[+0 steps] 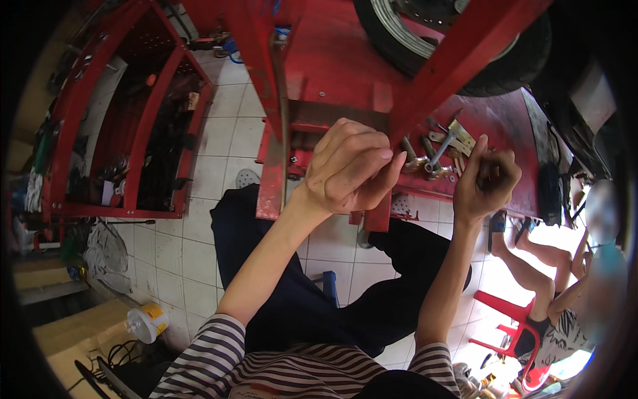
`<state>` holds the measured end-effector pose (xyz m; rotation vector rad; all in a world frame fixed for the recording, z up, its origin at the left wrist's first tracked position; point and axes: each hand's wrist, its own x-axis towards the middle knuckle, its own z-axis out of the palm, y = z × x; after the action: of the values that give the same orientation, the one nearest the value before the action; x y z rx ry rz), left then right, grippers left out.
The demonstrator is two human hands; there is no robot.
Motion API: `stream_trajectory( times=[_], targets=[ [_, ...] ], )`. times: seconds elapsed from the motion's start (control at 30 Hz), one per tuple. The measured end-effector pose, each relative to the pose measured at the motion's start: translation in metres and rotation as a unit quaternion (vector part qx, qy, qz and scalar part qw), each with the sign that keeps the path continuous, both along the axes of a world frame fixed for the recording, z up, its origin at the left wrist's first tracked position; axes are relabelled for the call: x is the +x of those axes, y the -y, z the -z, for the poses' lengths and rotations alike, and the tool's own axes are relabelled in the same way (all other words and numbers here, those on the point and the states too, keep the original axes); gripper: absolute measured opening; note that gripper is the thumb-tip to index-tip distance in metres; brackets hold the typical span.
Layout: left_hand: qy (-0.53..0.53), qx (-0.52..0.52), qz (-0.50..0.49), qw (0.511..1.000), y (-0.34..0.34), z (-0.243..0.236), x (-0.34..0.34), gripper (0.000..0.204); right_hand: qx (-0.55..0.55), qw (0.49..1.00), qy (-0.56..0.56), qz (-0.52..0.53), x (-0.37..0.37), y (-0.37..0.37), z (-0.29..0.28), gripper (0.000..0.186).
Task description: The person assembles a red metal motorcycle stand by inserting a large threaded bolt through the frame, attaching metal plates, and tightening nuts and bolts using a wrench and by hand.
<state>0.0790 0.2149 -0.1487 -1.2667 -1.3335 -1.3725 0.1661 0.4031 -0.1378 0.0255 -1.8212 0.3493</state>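
My left hand (352,169) is raised before a red metal frame (425,73), its fingers curled in and the thumb near them. Whatever it may hold is hidden. Farther right, my right hand (488,178) is curled too, with one digit pointing up. A dark hollow shows inside its fingers, and I cannot make out anything in it. Between and beyond the hands, metal hand tools (440,147) and small parts lie in a pile on a red work platform (512,126). Both hands appear apart from that pile.
A wheel with a black tyre (478,83) rests on the platform's far side. At left stands a red shelf rack (136,159); a white tub (146,322) sits below it. To the right, a person with bare legs (535,272) sits by a red plastic chair (508,326). White tiles cover the floor.
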Motion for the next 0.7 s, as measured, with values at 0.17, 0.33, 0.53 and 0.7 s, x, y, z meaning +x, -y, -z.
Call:
stream_trajectory(
  times=[0.17, 0.33, 0.53, 0.7],
  targets=[
    [0.006, 0.125, -0.135, 0.983, 0.027, -0.004, -0.022, 0.035, 0.083, 0.993, -0.019, -0.077, -0.023, 0.049, 0.005, 0.032],
    [0.128, 0.209, -0.231, 0.942, 0.053, -0.016, -0.038, 0.028, 0.063, 0.980, -0.021, -0.189, -0.050, 0.093, 0.003, 0.031],
    [0.131, 0.016, -0.310, 0.942, 0.083, -0.024, -0.072, 0.019, -0.127, 0.966, 0.121, -0.187, -0.078, 0.127, -0.007, 0.030],
    [0.093, -0.045, -0.294, 0.950, 0.088, -0.026, -0.076, 0.014, -0.121, 0.954, 0.201, -0.187, -0.096, 0.145, -0.009, 0.024]
  ],
)
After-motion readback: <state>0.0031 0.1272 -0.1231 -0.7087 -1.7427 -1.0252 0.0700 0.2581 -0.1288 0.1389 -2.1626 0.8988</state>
